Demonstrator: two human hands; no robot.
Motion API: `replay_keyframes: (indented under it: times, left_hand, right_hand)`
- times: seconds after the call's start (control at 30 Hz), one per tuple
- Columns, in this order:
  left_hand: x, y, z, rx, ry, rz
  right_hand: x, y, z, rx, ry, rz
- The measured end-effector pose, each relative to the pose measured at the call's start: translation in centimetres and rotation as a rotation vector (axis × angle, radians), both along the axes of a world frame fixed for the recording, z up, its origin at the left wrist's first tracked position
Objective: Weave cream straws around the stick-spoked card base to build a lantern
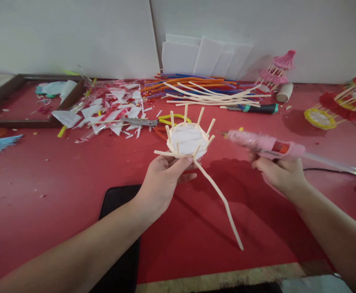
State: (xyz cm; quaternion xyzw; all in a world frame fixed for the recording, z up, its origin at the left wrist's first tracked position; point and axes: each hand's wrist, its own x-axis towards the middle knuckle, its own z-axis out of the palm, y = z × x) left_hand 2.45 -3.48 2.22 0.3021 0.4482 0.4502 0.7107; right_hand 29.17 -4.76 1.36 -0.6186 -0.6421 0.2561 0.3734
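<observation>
My left hand [168, 175] is closed on the near edge of a small round craft base [188, 138], a white disc with a cream rim and several short sticks standing up around it. A cream pipe cleaner [219, 191] is pinched at that edge under my thumb; its long bent tail hangs down to the right, and a short end points left. In my right hand [283, 175] is a pink hot glue gun [263, 144], slightly blurred, its nozzle aimed left toward the base but apart from it. A clear glue stick [336, 162] sticks out of its back.
Yellow-handled scissors [141, 121] lie by white and red scraps [113, 108]. Behind are coloured pipe cleaners [193, 83], a dark-handled cutter [260, 108] and white sheets [208, 55]. Stick-and-pipe-cleaner models [353, 99] stand right. A brown frame [19, 122] is left, a black flat object [120, 240] near.
</observation>
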Motion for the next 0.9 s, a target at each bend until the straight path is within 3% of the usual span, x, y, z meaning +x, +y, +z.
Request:
replay_keyframes:
  times: [0.17,0.23,0.33,0.47,0.6,0.73,0.8,0.87,0.9]
  left_hand:
    - [0.1,0.0,0.3,-0.014,0.006,0.009]
    - [0.1,0.0,0.3,-0.015,0.012,0.009]
    - [0.0,-0.1,0.1,-0.007,0.012,0.0]
    - [-0.1,-0.1,0.1,0.01,0.003,-0.024]
    - [-0.1,-0.1,0.1,0.01,0.017,-0.031]
    - [0.0,-0.1,-0.1,0.024,0.029,-0.04]
    - [0.0,-0.2,-0.3,0.034,0.032,-0.043]
    - [0.1,-0.2,-0.3,0.034,0.038,-0.043]
    - [0.1,-0.2,-0.3,0.03,0.043,-0.044]
  right_hand:
    - [-0.8,0.9,1.3,0.024,0.373,-0.201]
    - [-0.3,1.3,1.5,0.031,0.258,-0.293]
    - [0.9,1.8,1.3,-0.082,-0.13,-0.399]
    - [2.1,2.3,0.6,-0.147,-0.299,-0.343]
    - [3.0,2.7,-0.4,-0.093,-0.555,-0.297]
    - [3.5,2.7,-0.7,-0.121,-0.588,-0.333]
    - [2.6,1.9,-0.3,-0.036,-0.593,-0.357]
    - [0.6,0.4,0.2,0.215,-0.512,-0.339]
    - [-0.7,-0.5,0.4,0.345,-0.41,-0.258]
